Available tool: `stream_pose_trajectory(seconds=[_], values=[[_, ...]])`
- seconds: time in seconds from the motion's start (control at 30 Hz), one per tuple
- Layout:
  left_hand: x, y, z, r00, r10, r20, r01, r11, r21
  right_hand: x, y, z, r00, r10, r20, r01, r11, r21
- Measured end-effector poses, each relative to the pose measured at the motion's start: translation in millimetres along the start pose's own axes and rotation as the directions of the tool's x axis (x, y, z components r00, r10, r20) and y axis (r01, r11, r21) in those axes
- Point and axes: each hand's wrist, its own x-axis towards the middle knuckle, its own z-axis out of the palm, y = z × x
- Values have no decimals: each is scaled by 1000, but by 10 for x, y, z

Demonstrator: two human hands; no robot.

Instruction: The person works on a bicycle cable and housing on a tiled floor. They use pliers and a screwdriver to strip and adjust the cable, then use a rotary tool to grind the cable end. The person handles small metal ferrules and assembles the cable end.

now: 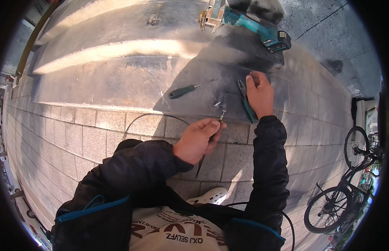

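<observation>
My left hand (pixel 198 142) is closed on a thin black cable with a small metal connector (pixel 222 116) at its tip, held between thumb and forefinger. My right hand (pixel 260 96) has its fingers curled just right of green-handled pliers (pixel 248 106) lying on the lowest step; what, if anything, it grips is hidden. A screwdriver (pixel 181 91) with a dark green handle lies left of both hands on that step. Small shiny metal pieces (pixel 217 103) lie above the connector. The cable (pixel 146 115) loops leftward over the paving.
A teal cordless power tool (pixel 253 27) rests on the upper steps (pixel 106 29). Square paving (pixel 77 134) runs below the steps. A black bicycle (pixel 328 207) is at the right rim, and cars (pixel 27 211) show at the left rim. A white shoe (pixel 209 196) shows below.
</observation>
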Motion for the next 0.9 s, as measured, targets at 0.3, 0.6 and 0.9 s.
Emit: stream_pose_trajectory(seconds=[0.3, 0.6, 0.9], values=[[70, 153, -138, 999, -1, 48, 1, 1000, -5, -17, -514, -10, 923, 130, 361, -263, 899, 350], [67, 135, -106, 995, 27, 96, -41, 987, 152, -655, -548, -384, 767, 45, 640, -388, 826, 408], [76, -68, -60, 974, 132, 182, -180, 942, 282, -905, -374, -555, 809, -2, 588, -356, 794, 492]])
